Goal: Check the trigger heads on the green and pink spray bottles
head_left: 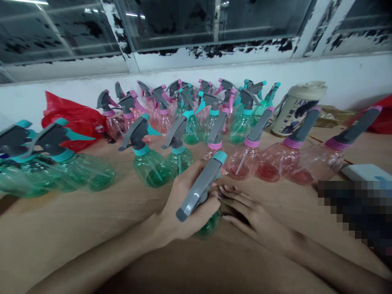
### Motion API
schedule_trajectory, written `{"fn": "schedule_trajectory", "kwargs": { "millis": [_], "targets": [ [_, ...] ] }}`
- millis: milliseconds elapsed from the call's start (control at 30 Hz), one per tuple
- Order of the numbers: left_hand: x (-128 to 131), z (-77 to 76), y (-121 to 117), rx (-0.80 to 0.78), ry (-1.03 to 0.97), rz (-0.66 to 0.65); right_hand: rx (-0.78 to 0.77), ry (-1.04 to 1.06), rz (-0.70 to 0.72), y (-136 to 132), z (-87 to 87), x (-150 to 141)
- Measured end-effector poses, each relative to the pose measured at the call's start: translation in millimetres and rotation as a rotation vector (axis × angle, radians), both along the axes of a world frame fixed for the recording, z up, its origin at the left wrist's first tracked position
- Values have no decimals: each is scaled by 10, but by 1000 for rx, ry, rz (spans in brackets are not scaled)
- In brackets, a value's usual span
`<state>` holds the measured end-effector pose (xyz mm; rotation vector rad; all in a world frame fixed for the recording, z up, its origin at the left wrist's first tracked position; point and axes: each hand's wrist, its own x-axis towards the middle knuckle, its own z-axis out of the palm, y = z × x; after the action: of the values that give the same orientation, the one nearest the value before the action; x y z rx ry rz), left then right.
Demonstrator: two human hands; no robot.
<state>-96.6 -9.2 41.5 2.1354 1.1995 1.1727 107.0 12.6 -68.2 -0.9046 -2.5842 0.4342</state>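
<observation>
My left hand (pixel 191 200) is wrapped round the neck of a green spray bottle (pixel 208 225) with a grey and teal trigger head. The bottle stands at the near middle of the table, and much of its body is hidden by that hand. Close on its right is my right hand (pixel 249 210), fingers stretched out low over the tabletop and holding nothing. Whether its fingertips touch the bottle I cannot tell. Just beyond are a green spray bottle (pixel 151 168) with a teal collar and a pink spray bottle (pixel 243 161) with a pink collar.
Several more green and pink spray bottles (pixel 191 126) crowd the back of the wooden table (pixel 122 237). A red plastic bag (pixel 73 122) lies at the back left. A cream tumbler (pixel 295 110) and a white box (pixel 367 173) are at the right. Windows rise behind.
</observation>
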Motion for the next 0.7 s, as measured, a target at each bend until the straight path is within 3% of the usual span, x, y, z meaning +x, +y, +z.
{"fn": "schedule_trajectory", "kwargs": {
  "millis": [367,500,700],
  "targets": [
    [-5,75,-1,-28,-8,20,9,39,-5,-10,13,-3],
    [4,35,-21,-37,0,99,14,58,-4,-8,11,-5],
    [-2,-20,8,48,24,49,13,47,0,-7,-2,0]
  ]
}}
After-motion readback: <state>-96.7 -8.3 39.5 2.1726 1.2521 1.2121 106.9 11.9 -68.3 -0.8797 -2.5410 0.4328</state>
